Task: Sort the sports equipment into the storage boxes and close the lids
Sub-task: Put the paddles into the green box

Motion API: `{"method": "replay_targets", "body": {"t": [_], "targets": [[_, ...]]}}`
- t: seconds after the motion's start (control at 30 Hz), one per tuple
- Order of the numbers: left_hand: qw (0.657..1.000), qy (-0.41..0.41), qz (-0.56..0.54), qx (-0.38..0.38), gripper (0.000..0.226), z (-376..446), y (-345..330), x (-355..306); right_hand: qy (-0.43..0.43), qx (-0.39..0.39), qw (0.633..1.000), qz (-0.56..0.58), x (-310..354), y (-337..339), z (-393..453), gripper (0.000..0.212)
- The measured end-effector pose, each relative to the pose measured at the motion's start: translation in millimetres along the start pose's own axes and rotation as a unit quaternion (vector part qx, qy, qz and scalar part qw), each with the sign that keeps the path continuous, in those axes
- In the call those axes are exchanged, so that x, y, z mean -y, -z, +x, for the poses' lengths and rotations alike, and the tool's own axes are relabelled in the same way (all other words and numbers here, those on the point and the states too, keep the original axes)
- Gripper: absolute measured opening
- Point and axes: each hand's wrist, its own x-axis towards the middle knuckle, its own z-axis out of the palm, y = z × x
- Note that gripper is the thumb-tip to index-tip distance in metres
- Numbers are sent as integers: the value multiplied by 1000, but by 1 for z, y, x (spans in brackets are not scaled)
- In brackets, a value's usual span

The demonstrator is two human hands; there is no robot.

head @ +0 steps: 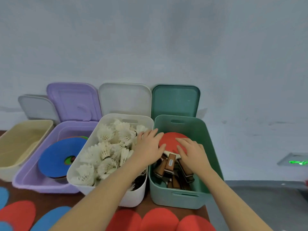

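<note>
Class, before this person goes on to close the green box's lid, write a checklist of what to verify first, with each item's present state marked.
1. Top red paddle lies inside the green box: ok.
2. Paddles sit below the rim so the lid can shut: cannot tell; the handles are piled unevenly.
3. Hands out of the box: not ok; left hand and right hand rest on the paddle.
4. Green lid within reach: ok, it leans on the wall behind the box.
5. Loose equipment sorted: not ok; red discs and blue discs lie on the table.
</note>
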Motion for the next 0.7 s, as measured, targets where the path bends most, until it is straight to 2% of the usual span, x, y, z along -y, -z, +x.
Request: {"method": "replay_targets", "body": {"t": [0.17, 0.27, 0.33, 0.5, 0.6, 0.7], "targets": [[997, 27, 19, -66, 46, -43, 34, 43, 82, -31, 996, 33, 52, 2, 3, 39], [996, 61, 25, -66, 58, -74, 51, 75, 119, -38, 990, 58, 89, -9, 3, 31], [995, 80, 32, -57, 53, -96, 58, 98, 139, -44, 987, 70, 117, -17, 1, 32], [991, 112, 28, -65, 47, -144, 77, 153, 164, -11, 981, 101, 188, -41, -10, 41], [990, 129, 27, -59, 51, -168, 87, 191, 163, -14, 982, 97, 231, -57, -19, 37], [988, 131, 33, -75, 47, -194, 99, 231, 169, -4, 983, 70, 278, -70, -26, 37]]}}
